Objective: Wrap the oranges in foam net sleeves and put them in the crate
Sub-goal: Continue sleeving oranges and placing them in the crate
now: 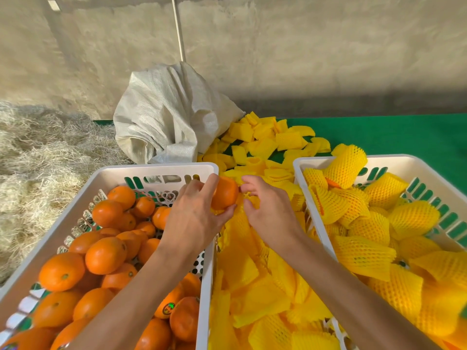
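Orange [225, 193] at frame centre, gripped in the left hand [194, 213].
The right hand [267, 208], just to its right, pinches what looks like a foam sleeve [249, 198], its opening apparently facing the fruit.

Orange [225, 193] in left hand [194, 213], right hand [267, 210] on sleeve [249, 198]

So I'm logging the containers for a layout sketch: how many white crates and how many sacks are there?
White crates: 2, the orange crate and the wrapped-fruit crate
Woven sack: 1
Total: 3
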A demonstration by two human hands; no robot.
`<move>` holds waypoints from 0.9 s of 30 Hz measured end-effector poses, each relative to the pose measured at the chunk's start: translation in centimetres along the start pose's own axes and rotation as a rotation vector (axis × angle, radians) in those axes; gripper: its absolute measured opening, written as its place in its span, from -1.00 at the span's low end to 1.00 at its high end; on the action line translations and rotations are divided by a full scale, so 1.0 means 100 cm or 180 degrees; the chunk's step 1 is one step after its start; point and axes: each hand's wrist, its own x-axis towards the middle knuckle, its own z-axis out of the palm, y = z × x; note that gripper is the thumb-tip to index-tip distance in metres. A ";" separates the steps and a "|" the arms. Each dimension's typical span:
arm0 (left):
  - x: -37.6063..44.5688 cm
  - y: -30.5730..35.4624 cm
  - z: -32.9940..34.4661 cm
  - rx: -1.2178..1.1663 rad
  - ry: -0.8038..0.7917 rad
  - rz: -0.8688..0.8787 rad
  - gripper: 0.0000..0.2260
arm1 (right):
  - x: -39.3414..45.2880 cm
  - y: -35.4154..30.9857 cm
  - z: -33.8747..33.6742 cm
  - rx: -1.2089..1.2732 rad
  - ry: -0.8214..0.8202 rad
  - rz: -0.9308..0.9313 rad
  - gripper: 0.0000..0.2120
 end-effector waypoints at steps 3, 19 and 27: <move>-0.002 0.003 0.002 0.0023 -0.0080 0.0034 -0.47 | -0.001 0.001 0.002 0.0365 0.0314 0.0239 -0.65; -0.004 -0.001 0.006 -0.1231 -0.0047 -0.0337 -0.28 | -0.002 -0.017 -0.004 0.1208 0.0622 -0.0138 -0.51; -0.004 -0.006 0.010 -0.1756 -0.0263 -0.0504 -0.34 | -0.009 -0.014 -0.001 0.0452 0.0267 -0.0524 -0.54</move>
